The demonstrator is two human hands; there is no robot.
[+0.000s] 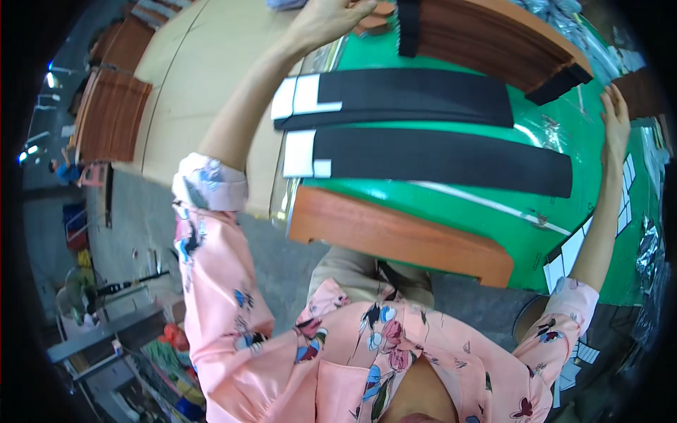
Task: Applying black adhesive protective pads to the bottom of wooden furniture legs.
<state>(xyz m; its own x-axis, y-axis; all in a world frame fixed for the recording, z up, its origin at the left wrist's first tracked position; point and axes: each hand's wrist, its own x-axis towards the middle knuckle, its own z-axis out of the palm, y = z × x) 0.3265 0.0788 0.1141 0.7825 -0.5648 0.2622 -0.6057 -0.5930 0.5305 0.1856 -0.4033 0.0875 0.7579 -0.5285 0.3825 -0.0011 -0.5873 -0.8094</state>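
At the top edge of the head view, my left hand (326,22) reaches over the table beside some small brown wooden pieces (374,25). Its visible fingers stretch out and the frame cuts off the rest. My right hand (615,118) is open, fingers extended, by the right side of the green table top (486,236). Close to it is the black end of a stack of curved reddish-brown wooden boards (486,39). Between my arms lie two long black strips, a far one (423,92) and a near one (444,156), both with white patches at their left ends.
One brown wooden board (395,229) lies along the table's near edge. A cardboard-covered surface (211,53) adjoins on the left, with stacked brown boards (113,120) beyond it. White-and-black label sheets (568,250) and clear plastic wrap (649,247) are at the right. A person in blue (67,173) is far left.
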